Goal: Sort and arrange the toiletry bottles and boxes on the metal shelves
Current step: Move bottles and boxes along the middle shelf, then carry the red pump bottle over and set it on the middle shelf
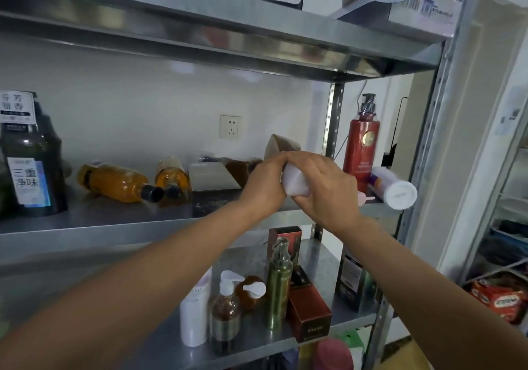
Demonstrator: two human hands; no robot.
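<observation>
At nine o'clock on the middle metal shelf [85,222], a tall dark plastic bottle [28,164] stands, with two amber plastic bottles with black caps [114,182] lying tipped beside it. At centre, the left hand [264,182] and right hand [324,189] both curl tight round a small white plastic bottle [295,182] at the shelf's front. It is best kept in both grips and set base-flat and upright, short of the red pump bottle [361,144] at three o'clock.

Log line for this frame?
left hand: grips white bottle | right hand: grips same bottle | where: in front of middle shelf
</observation>
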